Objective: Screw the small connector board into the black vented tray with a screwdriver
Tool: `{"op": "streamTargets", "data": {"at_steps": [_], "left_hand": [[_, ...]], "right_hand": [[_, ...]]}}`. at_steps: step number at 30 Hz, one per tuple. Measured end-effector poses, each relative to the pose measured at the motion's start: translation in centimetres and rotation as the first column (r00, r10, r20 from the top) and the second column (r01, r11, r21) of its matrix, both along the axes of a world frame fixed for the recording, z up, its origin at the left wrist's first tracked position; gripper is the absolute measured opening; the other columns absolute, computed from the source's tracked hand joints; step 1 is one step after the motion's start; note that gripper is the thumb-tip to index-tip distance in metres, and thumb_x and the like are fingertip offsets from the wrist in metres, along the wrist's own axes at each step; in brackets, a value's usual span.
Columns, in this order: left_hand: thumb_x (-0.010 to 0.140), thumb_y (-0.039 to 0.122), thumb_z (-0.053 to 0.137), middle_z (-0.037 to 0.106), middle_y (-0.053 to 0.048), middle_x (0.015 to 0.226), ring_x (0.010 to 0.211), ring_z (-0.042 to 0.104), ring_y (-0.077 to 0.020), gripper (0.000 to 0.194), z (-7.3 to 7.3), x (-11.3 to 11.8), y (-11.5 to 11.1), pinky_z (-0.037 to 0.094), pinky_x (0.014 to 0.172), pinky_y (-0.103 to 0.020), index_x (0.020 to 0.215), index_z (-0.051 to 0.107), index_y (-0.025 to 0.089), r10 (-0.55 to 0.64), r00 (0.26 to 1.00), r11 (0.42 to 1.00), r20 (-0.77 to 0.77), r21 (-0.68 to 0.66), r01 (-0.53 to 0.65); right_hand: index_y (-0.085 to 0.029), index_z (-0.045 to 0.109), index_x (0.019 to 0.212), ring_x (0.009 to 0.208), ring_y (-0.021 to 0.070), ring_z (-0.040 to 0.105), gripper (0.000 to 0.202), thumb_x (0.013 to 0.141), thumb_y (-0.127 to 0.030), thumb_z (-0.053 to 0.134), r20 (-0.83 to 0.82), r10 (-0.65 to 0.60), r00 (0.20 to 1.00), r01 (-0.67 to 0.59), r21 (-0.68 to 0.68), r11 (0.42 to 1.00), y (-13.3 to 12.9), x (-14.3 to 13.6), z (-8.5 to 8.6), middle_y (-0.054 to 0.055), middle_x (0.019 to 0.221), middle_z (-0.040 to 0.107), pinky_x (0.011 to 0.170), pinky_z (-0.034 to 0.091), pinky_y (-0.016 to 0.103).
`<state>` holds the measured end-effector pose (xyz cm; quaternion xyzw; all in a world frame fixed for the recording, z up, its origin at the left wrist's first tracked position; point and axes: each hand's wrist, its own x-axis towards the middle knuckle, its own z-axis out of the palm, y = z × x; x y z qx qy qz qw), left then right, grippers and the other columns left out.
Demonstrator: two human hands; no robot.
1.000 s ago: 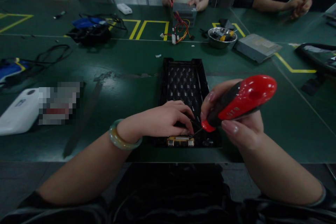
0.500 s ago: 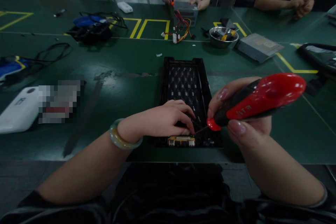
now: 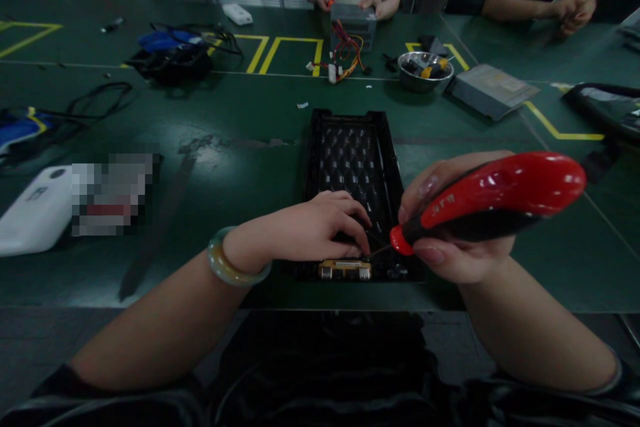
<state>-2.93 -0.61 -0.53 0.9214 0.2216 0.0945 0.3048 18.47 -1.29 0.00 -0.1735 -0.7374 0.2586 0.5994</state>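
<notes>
My right hand (image 3: 457, 257) is closed round the red and black handle of a screwdriver (image 3: 505, 193), with the fingers above and the thumb below. The thin shaft slants down left to the near end of a black plastic casing (image 3: 350, 147) with a diamond-patterned inside. My left hand (image 3: 320, 227) reaches into the casing, fingers curled, thumb and forefinger closed beside the screwdriver's tip. What they pinch, if anything, is hidden. Just below the thumb lies a small yellowish circuit board (image 3: 345, 269) with metal ports, at the casing's near edge. The tip's exact contact point cannot be seen.
Left of me lie a white device (image 3: 40, 210) and a pixelated item (image 3: 117, 193). Ahead, a person handles a grey metal box (image 3: 353, 27) with coloured wires. A steel bowl of tools (image 3: 425, 80) and a flat grey box (image 3: 493, 92) are to the right.
The screwdriver has turned in my right hand, so its lettering and black grip face differently. The handle's end sits slightly lower. My left hand and the casing have stayed put.
</notes>
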Motion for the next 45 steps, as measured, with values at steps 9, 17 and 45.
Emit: {"op": "streamTargets", "data": {"at_steps": [9, 17, 45], "left_hand": [[0.091, 0.03, 0.063, 0.066, -0.002, 0.118, 0.109, 0.054, -0.0213, 0.015, -0.1, -0.1, 0.1, 0.036, 0.102, -0.037, 0.099, 0.076, 0.027, -0.008, 1.0, 1.0, 0.022, -0.002, 0.008], [0.092, 0.031, 0.061, 0.065, -0.003, 0.119, 0.112, 0.052, -0.0225, 0.017, 0.2, 0.1, 0.0, 0.035, 0.105, -0.039, 0.099, 0.076, 0.027, 0.001, 1.0, 1.0, -0.029, 0.009, -0.001], [0.091, 0.03, 0.063, 0.065, -0.001, 0.12, 0.112, 0.053, -0.0215, 0.015, -0.3, 0.0, 0.1, 0.035, 0.104, -0.038, 0.099, 0.076, 0.028, -0.001, 1.0, 1.0, 0.003, 0.012, 0.001]], "right_hand": [[-0.028, 0.059, 0.106, 0.073, 0.0206, 0.063, 0.056, 0.059, -0.035, 0.09, 0.025, 0.117, 0.993, -0.111, -0.156, 0.981, 0.0, 0.0, 0.5, 0.002, 0.089, 0.06, 0.059, 0.054, 0.035], [-0.024, 0.051, 0.129, 0.062, 0.017, 0.059, 0.057, 0.086, -0.061, 0.057, -0.044, 0.306, 0.951, -0.302, -0.34, 0.89, -0.7, -0.6, 1.2, 0.001, 0.079, 0.062, 0.059, 0.054, 0.035], [-0.025, 0.057, 0.131, 0.106, 0.0273, 0.066, 0.059, 0.077, -0.04, 0.076, 0.014, 0.17, 0.985, -0.166, -0.134, 0.977, -0.9, 0.2, 0.7, 0.008, 0.131, 0.062, 0.088, 0.059, 0.045]]}}
